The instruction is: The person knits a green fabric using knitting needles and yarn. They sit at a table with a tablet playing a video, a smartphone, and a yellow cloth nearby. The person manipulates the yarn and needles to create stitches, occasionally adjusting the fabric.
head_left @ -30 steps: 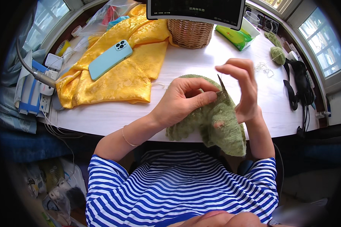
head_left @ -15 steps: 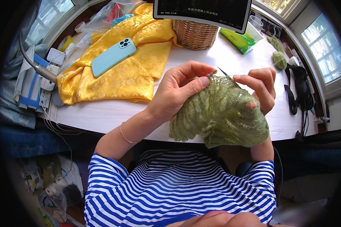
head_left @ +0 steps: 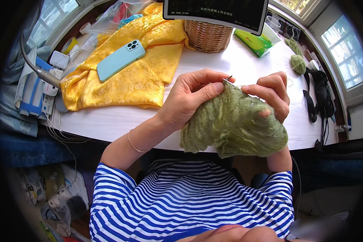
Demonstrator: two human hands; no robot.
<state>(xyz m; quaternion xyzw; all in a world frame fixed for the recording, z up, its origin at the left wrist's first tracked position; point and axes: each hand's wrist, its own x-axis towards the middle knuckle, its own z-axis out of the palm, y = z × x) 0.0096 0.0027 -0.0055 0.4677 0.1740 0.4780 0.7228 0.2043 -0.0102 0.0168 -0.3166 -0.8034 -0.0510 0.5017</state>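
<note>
A fuzzy green piece of knitting point(head_left: 230, 125) hangs between my hands above the table's front edge. My left hand point(head_left: 187, 97) is closed on its upper left edge, thumb and fingers pinching at the stitches. There a dark knitting needle tip point(head_left: 229, 78) pokes up beside the left thumb. On the other side my right hand point(head_left: 273, 92) is closed round the right edge, its index finger stretched toward the needle tip. The fabric hides part of the right hand; one fingertip shows through it. The rest of the needles is hidden by the work.
A yellow patterned cloth point(head_left: 125, 86) covers the table's left, with a light blue phone point(head_left: 121, 60) on it. Behind stand a wicker basket point(head_left: 207, 37) and a screen point(head_left: 215, 12). A green packet point(head_left: 254, 42), green yarn balls point(head_left: 298, 63) and a black strap point(head_left: 323, 94) lie right.
My right hand has shifted slightly left and down, its index finger closer to the left thumb. The needle tips have crossed over differently, and the fabric's top has drawn narrower.
</note>
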